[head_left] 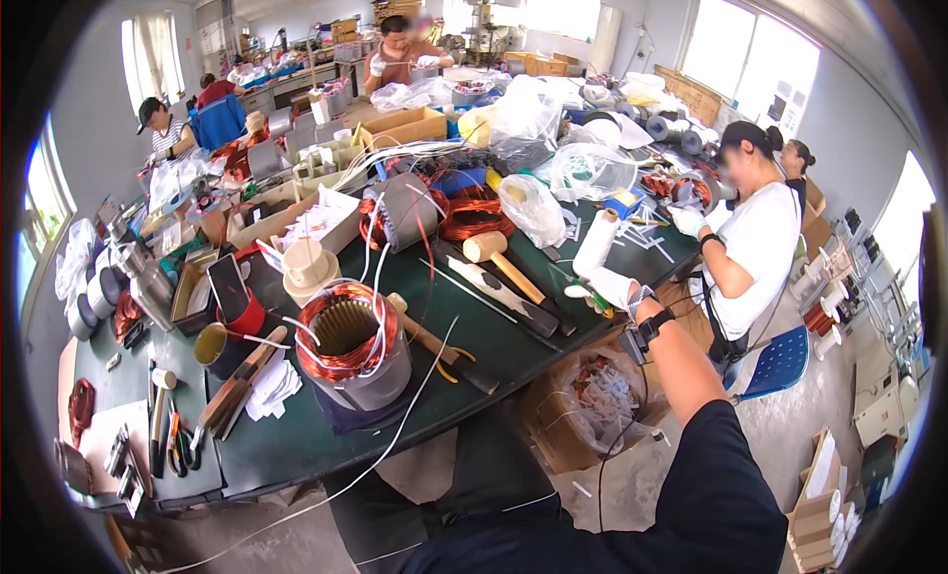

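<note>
My right hand [617, 287], in a white glove, reaches out over the right front of the green table. Its fingers appear closed around a small green-handled hand tool [595, 298], whose working end is hidden. Just beyond the glove a white cone-shaped roll [596, 240] stands. My left hand is out of view. In front of me a grey motor stator [367, 381] stands upright on a dark cloth, copper windings [336, 362] round its upper rim and white sleeved leads [380, 327] sticking out. One long pale lead trails over the table edge toward the lower left.
A mallet [513, 278], dark-ended wooden bars [504, 299] and another stator [405, 213] lie behind. Pliers [178, 446] are at left. A carton with a scrap-filled bag [597, 386] stands below the table. A co-worker in a white shirt [755, 248] works at right, by a blue chair [775, 365].
</note>
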{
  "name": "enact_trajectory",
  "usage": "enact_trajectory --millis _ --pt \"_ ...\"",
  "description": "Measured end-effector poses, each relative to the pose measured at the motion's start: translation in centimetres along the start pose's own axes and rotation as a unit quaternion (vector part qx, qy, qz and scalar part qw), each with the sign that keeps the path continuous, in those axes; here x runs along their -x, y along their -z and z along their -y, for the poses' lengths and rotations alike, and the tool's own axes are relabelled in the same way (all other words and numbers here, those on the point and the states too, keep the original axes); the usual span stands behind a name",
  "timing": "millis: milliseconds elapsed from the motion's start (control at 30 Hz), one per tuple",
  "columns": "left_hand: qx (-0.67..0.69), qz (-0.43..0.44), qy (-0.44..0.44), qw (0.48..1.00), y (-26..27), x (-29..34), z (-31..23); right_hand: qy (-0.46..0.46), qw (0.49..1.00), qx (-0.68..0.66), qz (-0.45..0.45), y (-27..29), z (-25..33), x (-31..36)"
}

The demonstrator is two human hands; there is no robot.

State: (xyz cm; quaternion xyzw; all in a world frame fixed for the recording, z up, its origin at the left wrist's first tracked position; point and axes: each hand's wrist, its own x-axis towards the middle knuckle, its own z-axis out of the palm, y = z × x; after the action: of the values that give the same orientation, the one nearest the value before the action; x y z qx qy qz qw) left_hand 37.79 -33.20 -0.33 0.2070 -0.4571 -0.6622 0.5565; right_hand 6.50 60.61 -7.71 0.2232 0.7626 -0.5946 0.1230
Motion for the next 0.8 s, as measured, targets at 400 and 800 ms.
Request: enact_trajectory --millis 400,800 --pt "-0.19 0.484 0.134 0.844 -17.5 23.6 2.8 0.377 0.867 0.166 0.28 -28.9 7.7 22.9" --pt "0.069 0.201 0.269 0.94 -15.5 12.3 6.1 0.17 0.95 0.141 0.221 -27.2 1.3 20.2"
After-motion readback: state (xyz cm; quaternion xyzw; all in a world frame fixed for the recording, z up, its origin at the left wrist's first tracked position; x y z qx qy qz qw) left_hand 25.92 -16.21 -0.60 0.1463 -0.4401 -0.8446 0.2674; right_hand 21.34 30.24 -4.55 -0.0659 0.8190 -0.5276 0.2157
